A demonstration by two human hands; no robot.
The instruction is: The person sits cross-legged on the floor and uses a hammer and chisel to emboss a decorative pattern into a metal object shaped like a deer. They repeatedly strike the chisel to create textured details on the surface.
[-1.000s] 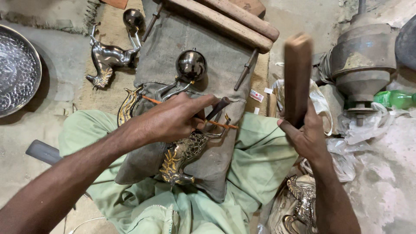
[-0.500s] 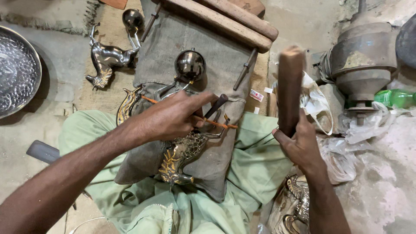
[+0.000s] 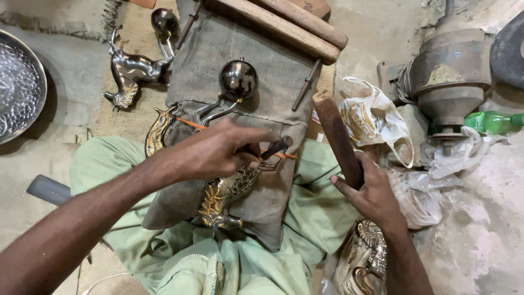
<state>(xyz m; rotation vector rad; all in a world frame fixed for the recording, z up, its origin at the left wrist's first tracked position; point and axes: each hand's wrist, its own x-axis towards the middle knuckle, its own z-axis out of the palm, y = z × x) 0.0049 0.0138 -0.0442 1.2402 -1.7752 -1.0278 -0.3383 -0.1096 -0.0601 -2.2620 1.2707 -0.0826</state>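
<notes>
My left hand [image 3: 218,153] grips a dark metal punch [image 3: 275,147] and holds it slanted against an ornate brass figure [image 3: 226,196] that lies on a grey sackcloth pad [image 3: 229,49] over my lap. An orange cord [image 3: 191,123] runs under the hand across the figure. A polished metal ball [image 3: 238,80] on the figure's curved arms sits just beyond my fingers. My right hand [image 3: 371,194] is closed around the lower end of a brown wooden mallet stick [image 3: 335,134], which tilts up and to the left, its top close to the punch.
A second metal animal figure [image 3: 134,68] with a ball lies at upper left, beside a hammered silver tray [image 3: 19,84]. Wooden rods [image 3: 289,24] cross the top. At right stand a metal pot-shaped machine [image 3: 450,71], a green bottle [image 3: 494,121] and plastic bags [image 3: 376,120]. Another brass piece [image 3: 365,259] lies under my right wrist.
My right hand has brought the mallet stick down and leftward, from upright and raised to tilted near the punch. The left hand stays on the punch and figure.
</notes>
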